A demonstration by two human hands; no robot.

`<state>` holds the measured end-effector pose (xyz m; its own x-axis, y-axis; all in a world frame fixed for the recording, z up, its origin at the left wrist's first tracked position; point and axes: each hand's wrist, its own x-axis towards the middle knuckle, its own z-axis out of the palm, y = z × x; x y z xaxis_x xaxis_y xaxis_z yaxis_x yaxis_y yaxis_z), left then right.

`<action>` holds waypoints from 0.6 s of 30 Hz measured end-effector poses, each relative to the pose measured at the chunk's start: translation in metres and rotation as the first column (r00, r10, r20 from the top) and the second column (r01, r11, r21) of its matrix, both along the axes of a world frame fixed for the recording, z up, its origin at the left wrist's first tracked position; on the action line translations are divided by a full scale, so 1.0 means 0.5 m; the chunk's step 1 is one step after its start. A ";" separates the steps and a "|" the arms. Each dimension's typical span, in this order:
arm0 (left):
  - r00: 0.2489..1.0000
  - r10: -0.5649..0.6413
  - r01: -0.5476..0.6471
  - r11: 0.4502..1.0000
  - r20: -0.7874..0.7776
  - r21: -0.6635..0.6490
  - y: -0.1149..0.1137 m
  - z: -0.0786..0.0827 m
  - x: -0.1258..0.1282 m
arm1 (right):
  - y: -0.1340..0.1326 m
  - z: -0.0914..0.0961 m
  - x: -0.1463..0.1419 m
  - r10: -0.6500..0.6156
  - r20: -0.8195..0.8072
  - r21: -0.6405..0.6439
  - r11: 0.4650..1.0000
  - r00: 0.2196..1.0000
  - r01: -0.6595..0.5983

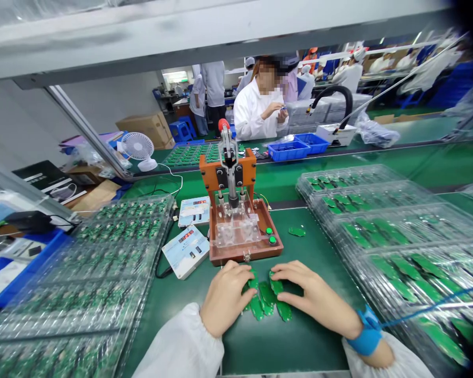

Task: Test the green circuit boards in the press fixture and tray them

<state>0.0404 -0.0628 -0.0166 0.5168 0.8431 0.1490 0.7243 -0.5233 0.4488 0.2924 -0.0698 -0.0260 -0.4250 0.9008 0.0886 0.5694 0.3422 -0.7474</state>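
On the green work mat, my left hand (229,295) has its thumb and fingers closed round the edge of a small green circuit board (254,279). Across from it, my right hand (309,290) pinches another green circuit board (276,284); a blue strap circles that wrist. Between and below the fingers lies a loose cluster of green circuit boards (266,298), some overlapping. Just beyond the hands stands an orange and brown test fixture (232,210) with a red-knobbed lever, a clear plate and two green buttons. One single board (297,231) rests to its right.
Clear trays of green boards (382,231) are stacked at right, and more board trays (114,247) stand at left. Two white counter boxes (186,251) sit beside the fixture. A small fan (139,148), blue bins (288,149) and a co-worker (256,110) are beyond.
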 end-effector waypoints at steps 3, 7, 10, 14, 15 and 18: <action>0.983 -0.008 0.006 1.000 0.181 0.014 -0.012 0.036 -0.020 | 0.020 0.035 0.001 -0.037 -0.067 0.070 0.997 0.997 0.042; 0.956 0.065 -0.115 0.980 0.286 0.162 0.034 0.079 -0.070 | 0.093 0.075 -0.024 -0.025 -0.092 0.230 0.972 0.995 0.046; 0.960 0.123 -0.177 0.963 0.251 0.205 0.099 0.086 -0.098 | 0.162 0.085 -0.060 0.035 -0.057 0.316 0.948 0.998 -0.015; 0.973 0.133 -0.168 0.969 0.188 0.181 0.155 0.081 -0.101 | 0.220 0.081 -0.094 0.105 -0.015 0.367 0.926 0.994 -0.092; 0.974 0.131 -0.163 0.971 0.185 0.176 0.161 0.080 -0.099 | 0.226 0.078 -0.097 0.114 -0.012 0.371 0.923 0.993 -0.101; 0.974 0.126 -0.159 0.973 0.190 0.166 0.165 0.079 -0.093 | 0.231 0.071 -0.097 0.128 -0.005 0.382 0.917 0.992 -0.117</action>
<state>-0.0060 0.0199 0.0228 0.3446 0.8572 0.3826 0.7146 -0.5039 0.4853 0.2438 0.0458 0.0094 -0.5219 0.7376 0.4284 0.4847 0.6698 -0.5626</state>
